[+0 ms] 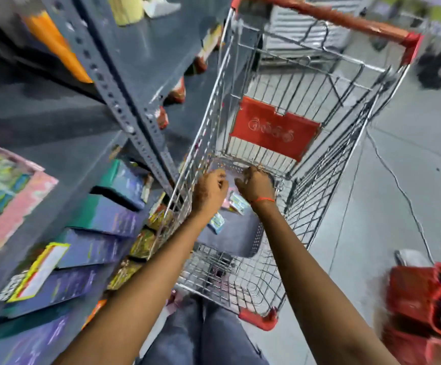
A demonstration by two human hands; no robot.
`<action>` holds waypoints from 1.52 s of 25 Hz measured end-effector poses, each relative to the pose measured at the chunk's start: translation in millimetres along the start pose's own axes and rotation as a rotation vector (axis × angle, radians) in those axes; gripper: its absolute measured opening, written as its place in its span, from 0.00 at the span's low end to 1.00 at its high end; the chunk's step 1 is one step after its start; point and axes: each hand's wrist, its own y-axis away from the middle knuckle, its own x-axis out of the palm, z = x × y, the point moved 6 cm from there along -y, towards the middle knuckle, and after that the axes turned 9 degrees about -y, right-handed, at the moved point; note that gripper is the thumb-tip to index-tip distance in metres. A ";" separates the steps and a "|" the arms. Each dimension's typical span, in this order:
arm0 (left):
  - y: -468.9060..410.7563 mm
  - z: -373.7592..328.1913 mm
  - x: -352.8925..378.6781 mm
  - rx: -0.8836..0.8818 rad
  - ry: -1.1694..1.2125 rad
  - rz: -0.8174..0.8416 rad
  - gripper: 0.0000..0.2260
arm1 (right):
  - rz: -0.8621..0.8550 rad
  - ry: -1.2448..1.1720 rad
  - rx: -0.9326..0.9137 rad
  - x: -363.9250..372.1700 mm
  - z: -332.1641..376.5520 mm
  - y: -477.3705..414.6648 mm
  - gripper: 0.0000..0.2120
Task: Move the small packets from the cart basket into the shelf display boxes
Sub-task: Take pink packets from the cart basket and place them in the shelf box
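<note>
Left hand: your left hand [210,189] is down inside the wire cart [301,122], fingers curled inward; motion blur hides whether they hold anything.
Right hand: your right hand [255,184], red thread at the wrist, is close beside it, fingers bent; its hold cannot be told.
Packets: small packets [236,204] lie in the grey basket [243,241] inside the cart, just under both hands.
Display boxes: purple boxes [103,214] sit on the grey shelf [56,143] to your left, apart from both hands.
</note>
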 end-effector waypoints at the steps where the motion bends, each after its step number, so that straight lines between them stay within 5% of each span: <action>1: -4.6 10.2 29.8 -0.045 -0.015 0.049 0.05 | 0.009 -0.023 0.064 6.5 -24.0 -11.3 0.19; 5: -27.2 62.5 115.2 -0.148 -0.150 0.106 0.09 | 0.042 -0.066 0.255 38.5 -99.2 -48.1 0.19; 12: -69.0 120.0 208.7 -0.188 -0.294 0.186 0.30 | 0.061 -0.105 0.385 107.1 -181.9 -99.9 0.18; 18: -77.3 131.2 227.0 -0.204 -0.360 0.183 0.20 | -0.013 -0.041 0.351 117.0 -180.9 -147.9 0.27; 23: -72.8 133.4 217.8 -0.199 -0.480 0.185 0.28 | 0.024 0.012 0.404 114.8 -169.5 -151.5 0.30; 30: -47.0 88.4 140.3 -0.273 -0.487 0.131 0.28 | 0.085 0.106 0.304 61.2 -97.8 -103.0 0.29; 38: 24.0 -20.7 -71.3 -0.067 -0.522 -0.190 0.30 | 0.059 0.285 -0.050 -43.0 80.5 2.6 0.30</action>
